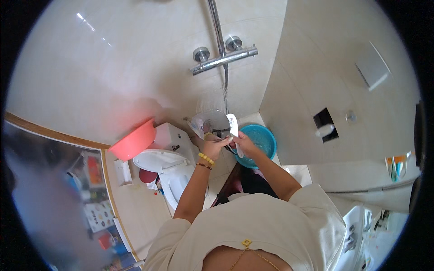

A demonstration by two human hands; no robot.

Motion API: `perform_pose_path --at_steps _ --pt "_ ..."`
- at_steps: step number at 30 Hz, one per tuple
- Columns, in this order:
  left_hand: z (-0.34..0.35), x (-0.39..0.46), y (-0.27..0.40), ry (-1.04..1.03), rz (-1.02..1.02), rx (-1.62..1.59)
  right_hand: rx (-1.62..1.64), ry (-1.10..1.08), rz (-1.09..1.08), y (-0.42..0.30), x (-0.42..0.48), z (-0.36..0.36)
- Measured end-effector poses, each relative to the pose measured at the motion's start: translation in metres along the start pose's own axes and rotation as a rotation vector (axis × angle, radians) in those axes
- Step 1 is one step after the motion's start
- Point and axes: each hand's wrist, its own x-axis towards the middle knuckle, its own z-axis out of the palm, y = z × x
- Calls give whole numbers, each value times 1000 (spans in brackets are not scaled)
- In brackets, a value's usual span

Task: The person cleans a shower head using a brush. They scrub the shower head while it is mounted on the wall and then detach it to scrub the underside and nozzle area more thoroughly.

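Note:
My left hand (214, 148), with beaded bracelets at its wrist, holds the lower edge of a rounded, grey, see-through object (213, 118); what it is cannot be told. My right hand (247, 145) grips a long white curved plastic piece (233, 124) that bears writing. The fingertips of both hands nearly meet between the two things, and a small dark part shows there. Thin streaks of water show around the grey object, below a chrome shower mixer bar (225, 61). Below and right of my hands, a turquoise basin (274, 144) with water in it stands on the tiled floor.
A toilet (176, 183) with raised lid stands left of my arms, a coral-pink basin (135, 140) tilted against its tank. Tiled walls close in ahead and right. A holder with toothbrushes (396, 166) hangs at right, above a white washbasin (352, 230). Shelved goods show at far left.

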Motion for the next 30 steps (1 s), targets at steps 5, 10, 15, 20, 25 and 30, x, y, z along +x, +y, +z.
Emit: perform_pose_path --at_steps 5,10,15,20,25,30 --pt "22 -37 -10 20 33 -440 -85 151 -156 24 -60 40" --pt "39 -70 0 -107 -38 -534 -29 237 -283 32 -108 62" --pt "54 -98 8 -323 -74 -794 -127 339 -330 41 -155 61" --pt "71 -119 21 -117 44 -1168 -256 378 -311 38 -206 49" --pt "73 -102 -25 -236 -51 -1356 -201 348 -334 47 -263 36" --pt "82 -84 -93 -58 411 -7 -263 284 -313 52 -318 29"
